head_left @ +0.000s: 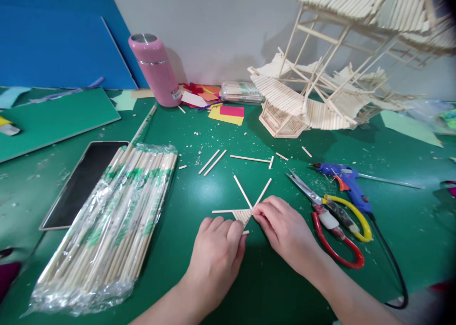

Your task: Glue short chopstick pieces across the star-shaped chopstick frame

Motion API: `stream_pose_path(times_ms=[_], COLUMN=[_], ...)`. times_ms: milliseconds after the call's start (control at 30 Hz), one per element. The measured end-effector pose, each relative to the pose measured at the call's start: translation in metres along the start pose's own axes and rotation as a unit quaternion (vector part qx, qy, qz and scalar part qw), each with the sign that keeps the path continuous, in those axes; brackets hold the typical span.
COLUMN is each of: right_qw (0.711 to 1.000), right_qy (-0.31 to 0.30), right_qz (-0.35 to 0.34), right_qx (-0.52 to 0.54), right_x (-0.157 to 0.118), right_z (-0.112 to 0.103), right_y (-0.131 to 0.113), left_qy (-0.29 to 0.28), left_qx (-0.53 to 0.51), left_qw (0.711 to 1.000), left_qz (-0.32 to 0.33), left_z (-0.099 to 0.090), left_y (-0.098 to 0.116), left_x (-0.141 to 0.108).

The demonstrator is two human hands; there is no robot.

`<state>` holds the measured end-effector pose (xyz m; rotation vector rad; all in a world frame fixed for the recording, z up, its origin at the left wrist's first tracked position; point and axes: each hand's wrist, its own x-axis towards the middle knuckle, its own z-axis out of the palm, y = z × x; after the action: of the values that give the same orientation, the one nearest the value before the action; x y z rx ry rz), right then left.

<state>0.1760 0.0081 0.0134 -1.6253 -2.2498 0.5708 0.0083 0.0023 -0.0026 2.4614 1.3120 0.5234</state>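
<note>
A small star-shaped frame of wooden sticks (242,215) is on the green table, its spokes meeting at one centre and one wedge filled with short slats. Bent fingers of my left hand (218,256) grip the near edge of that wedge. At the centre, my right hand (281,225) pinches the frame with thumb and forefinger; its fingertips partly hide what they hold. Beyond the hands lie two loose sticks (213,162) and a longer stick (250,158) with a short piece at its end. Scissors (326,215) with red and yellow handles rest right of my right hand.
A blue glue gun (347,182) with its cord lies behind the scissors. Wrapped chopsticks (107,225) overlap a phone (83,187) at left. A pink flask (156,71) and coloured paper (226,115) stand at the back, near a tall stick-built model (320,82).
</note>
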Motion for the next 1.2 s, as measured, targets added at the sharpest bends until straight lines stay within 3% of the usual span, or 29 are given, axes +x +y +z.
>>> stream_pose_path(times_ms=[333,867,1200], right_qw=[1.000,0.995,0.997], right_qy=[-0.001,0.022,0.037], right_qz=[-0.006,0.035,0.036], right_qx=[-0.026,0.092,0.051], right_x=[0.0008,-0.0035,-0.0071], right_z=[-0.0009,-0.0081,-0.0100], right_y=[-0.0002,0.0029,0.0076], left_qy=[0.000,0.002,0.010], left_qx=[-0.001,-0.001,0.008], left_qw=[1.000,1.000,1.000], left_qz=[-0.002,-0.002,0.003], left_z=[-0.0015,0.0005,-0.0016], left_y=[-0.0004,-0.0008,0.0000], left_x=[0.0001,0.0004,0.0010])
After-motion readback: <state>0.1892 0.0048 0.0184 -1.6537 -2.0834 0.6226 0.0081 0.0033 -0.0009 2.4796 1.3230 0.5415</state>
